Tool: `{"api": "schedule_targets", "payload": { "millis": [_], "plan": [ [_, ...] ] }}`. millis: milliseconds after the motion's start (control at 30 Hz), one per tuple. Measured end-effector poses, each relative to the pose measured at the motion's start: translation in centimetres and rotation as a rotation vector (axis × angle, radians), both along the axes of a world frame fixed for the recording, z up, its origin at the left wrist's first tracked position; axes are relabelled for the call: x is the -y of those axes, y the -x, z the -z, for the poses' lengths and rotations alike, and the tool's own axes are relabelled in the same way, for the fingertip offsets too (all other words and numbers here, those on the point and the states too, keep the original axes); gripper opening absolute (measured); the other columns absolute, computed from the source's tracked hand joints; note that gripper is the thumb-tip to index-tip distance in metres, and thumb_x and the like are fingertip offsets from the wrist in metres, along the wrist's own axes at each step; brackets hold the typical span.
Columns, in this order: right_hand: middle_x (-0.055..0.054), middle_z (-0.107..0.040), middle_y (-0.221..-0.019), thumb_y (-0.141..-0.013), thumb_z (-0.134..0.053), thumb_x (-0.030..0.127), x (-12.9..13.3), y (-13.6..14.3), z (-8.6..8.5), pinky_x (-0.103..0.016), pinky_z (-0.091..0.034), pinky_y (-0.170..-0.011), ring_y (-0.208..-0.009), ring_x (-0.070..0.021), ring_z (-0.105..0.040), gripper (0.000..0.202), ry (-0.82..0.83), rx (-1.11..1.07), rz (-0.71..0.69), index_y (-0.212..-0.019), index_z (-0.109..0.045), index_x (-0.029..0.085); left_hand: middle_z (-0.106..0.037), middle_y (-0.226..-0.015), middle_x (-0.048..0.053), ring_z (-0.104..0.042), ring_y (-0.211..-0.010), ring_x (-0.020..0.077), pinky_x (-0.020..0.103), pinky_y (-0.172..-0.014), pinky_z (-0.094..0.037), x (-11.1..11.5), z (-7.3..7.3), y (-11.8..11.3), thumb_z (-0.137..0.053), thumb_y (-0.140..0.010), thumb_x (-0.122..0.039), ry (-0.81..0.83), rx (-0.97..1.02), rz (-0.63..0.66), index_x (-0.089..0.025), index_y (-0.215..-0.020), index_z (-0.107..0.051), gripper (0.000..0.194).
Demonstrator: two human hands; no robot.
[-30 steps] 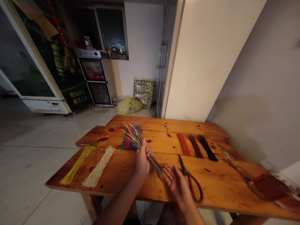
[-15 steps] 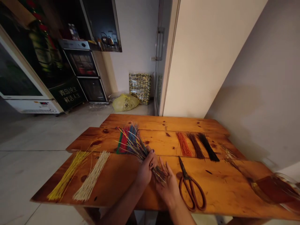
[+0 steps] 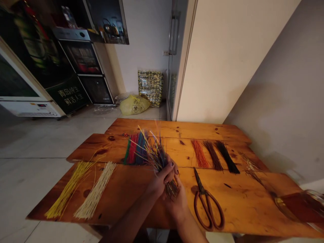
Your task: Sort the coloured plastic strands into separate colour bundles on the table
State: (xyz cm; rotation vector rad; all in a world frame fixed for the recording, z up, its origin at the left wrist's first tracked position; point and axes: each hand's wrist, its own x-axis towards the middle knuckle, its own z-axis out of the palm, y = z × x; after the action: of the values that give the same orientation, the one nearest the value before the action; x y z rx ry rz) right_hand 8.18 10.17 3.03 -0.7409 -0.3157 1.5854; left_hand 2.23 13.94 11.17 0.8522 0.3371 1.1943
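Observation:
Above the table's front half, my left hand (image 3: 160,179) is closed round a mixed bundle of thin coloured strands (image 3: 155,153), whose loose ends fan up and away. My right hand (image 3: 178,202) cups the bundle's lower end, its fingers curled around and partly hidden behind it. Just right of my hands lie scissors (image 3: 208,206) with large reddish-brown loops. To the left are a yellow strand bundle (image 3: 68,189) and a cream one (image 3: 96,192). Beyond the hands lie green (image 3: 127,151), red (image 3: 133,148) and blue strands (image 3: 141,148).
Orange (image 3: 200,153), brown (image 3: 213,156) and black strand bundles (image 3: 227,157) lie at the right on the wooden table (image 3: 141,216). Loose scraps (image 3: 250,165) and a glass vessel of amber liquid (image 3: 298,207) are farther right. A yellow bag (image 3: 134,105) sits on the floor.
The mixed bundle has turned more upright in my hands. My right hand's fingers, outstretched before, have curled in round the lower end. The camera view has shifted slightly.

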Motion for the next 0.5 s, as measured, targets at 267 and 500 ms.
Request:
{"api": "schedule_targets", "payload": {
  "millis": [267,500],
  "plan": [
    [-0.005,-0.069,-0.095,-0.081,-0.047,0.022,-1.4,-1.0,-1.3,-0.028,-0.043,-0.093,-0.100,-0.0147,-0.060,0.022,0.028,-0.340,-0.028,-0.090,-0.067,0.016,-0.046,-0.052,-0.006,-0.029,-0.036,0.0025,0.019,-0.037,-0.014,0.2,2.0,-1.4,-0.063,-0.074,-0.021,0.049,-0.068,0.013,-0.019,-0.086,-0.049,0.018],
    [-0.001,-0.065,-0.110,-0.088,-0.042,0.033,-2.3,-2.9,-1.1,-0.034,-0.040,-0.097,-0.109,-0.0125,-0.055,0.026,0.024,-0.409,0.002,-0.098,-0.064,0.023,-0.028,-0.040,-0.011,-0.017,-0.031,0.0016,0.018,-0.035,-0.013,-1.1,1.2,-1.5,-0.063,-0.076,-0.034,0.163,0.100,-0.043,-0.019,-0.063,-0.039,0.031]
  ]
}}
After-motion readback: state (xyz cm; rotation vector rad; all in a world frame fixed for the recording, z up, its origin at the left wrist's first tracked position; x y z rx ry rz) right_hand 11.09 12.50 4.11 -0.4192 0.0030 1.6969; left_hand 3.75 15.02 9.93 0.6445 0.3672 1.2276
